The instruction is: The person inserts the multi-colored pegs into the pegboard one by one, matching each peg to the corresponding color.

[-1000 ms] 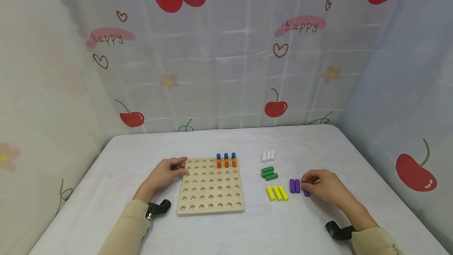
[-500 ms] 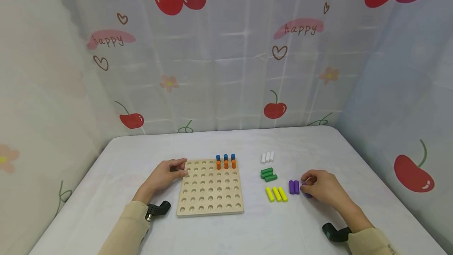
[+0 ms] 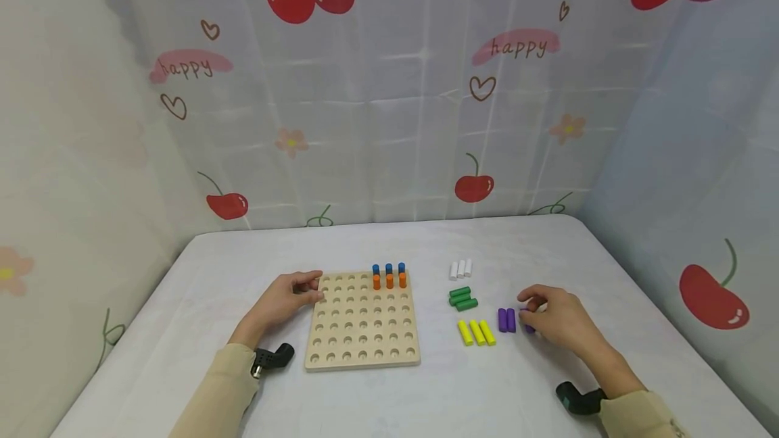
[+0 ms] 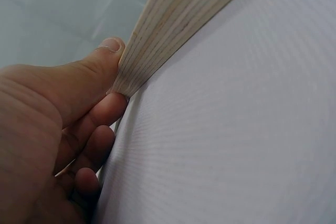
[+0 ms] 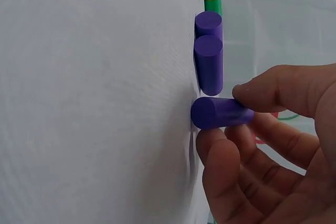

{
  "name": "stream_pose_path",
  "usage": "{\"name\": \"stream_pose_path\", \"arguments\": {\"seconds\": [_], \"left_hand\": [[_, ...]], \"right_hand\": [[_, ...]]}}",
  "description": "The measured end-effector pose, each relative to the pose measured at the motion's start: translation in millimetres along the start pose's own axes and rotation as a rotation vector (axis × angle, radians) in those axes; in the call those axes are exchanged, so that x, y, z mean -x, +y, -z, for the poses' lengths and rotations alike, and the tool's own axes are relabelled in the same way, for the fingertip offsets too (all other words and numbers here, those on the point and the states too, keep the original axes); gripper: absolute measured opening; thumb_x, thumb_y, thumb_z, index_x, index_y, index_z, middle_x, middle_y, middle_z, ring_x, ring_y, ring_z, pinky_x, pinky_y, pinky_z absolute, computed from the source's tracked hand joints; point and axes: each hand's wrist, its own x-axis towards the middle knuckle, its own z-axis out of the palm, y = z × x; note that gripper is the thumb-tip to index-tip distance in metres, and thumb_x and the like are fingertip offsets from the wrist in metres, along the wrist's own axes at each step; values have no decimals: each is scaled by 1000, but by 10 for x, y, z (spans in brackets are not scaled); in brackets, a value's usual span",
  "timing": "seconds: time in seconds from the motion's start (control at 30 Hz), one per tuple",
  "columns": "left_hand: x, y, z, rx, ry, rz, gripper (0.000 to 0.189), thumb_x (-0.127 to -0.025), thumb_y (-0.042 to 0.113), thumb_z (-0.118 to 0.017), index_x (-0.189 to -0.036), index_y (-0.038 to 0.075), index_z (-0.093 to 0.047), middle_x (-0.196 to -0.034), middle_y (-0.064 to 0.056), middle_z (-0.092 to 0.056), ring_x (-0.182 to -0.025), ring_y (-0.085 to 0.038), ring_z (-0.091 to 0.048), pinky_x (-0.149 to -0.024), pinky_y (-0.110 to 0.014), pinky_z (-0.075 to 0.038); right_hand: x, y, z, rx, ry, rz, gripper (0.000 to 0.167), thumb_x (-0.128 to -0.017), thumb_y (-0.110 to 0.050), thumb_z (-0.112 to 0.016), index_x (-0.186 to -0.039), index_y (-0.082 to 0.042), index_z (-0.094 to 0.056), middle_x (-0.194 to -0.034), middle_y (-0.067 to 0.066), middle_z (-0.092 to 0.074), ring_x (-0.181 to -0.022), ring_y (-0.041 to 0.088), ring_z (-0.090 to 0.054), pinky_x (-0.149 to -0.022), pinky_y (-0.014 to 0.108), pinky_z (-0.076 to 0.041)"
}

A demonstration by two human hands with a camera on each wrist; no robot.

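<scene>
At the far left corner of a wooden pegboard [image 3: 365,336], my left hand [image 3: 282,303] pinches the edge, thumb at the top face and fingertips against the side. The left wrist view shows the board's layered edge [image 4: 157,35] between thumb and index finger. My right hand [image 3: 562,320] holds a purple peg [image 5: 226,113] between thumb and fingers, low over the white cloth. Just left of it in the head view lie two more purple pegs [image 3: 506,320], side by side. Blue pegs [image 3: 389,268] and orange pegs [image 3: 389,281] stand in the board's two far rows, at the right.
Between board and right hand lie yellow pegs [image 3: 477,332], green pegs [image 3: 463,299] and white pegs [image 3: 461,269], in small groups. The table [image 3: 462,397] has a white cloth. A printed curtain [image 3: 389,120] hangs behind it and along both sides.
The right hand's fingers have shifted slightly around the purple peg, which now shows farther up between them, closer in line with the other two. The left hand and board stay in place.
</scene>
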Motion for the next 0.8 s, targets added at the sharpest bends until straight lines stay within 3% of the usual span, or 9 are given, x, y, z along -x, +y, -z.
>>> {"name": "stream_pose_path", "arguments": {"seconds": [0.2,0.47,0.63,0.8], "left_hand": [[3,15,3,3,-4,3,54,-92,25,-79,-141,11,-64,-103,1,-67,-97,-18,-56,-93,-38,-44],[4,13,7,-8,2,3,53,-92,25,-79,-141,11,-64,-103,1,-67,-97,-18,-56,-92,-37,-45],[0,10,3,-8,1,4,53,-92,26,-79,-141,11,-64,-103,1,-67,-97,-18,-56,-93,-38,-45],[0,4,-4,5,-3,11,53,-92,25,-79,-141,11,-64,-103,1,-67,-98,-18,-56,-93,-38,-44]], "right_hand": [[-5,-34,15,-1,-6,7,29,-89,-11,-73,-117,-4,-69,-94,7,-64,-73,20,-56,-59,33,-47],[-15,-95,27,-7,-2,18,33,-93,-11,-71,-125,-3,-68,-114,17,-68,-99,31,-66,-68,34,-58],[19,-170,0,3,25,84,33,-95,-8,-69,-127,-1,-67,-120,21,-66,-109,40,-65,-75,39,-62],[40,-254,-27,-6,48,122,29,-97,-4,-68,-126,-2,-68,-118,20,-66,-104,36,-67,-77,40,-62]]}}
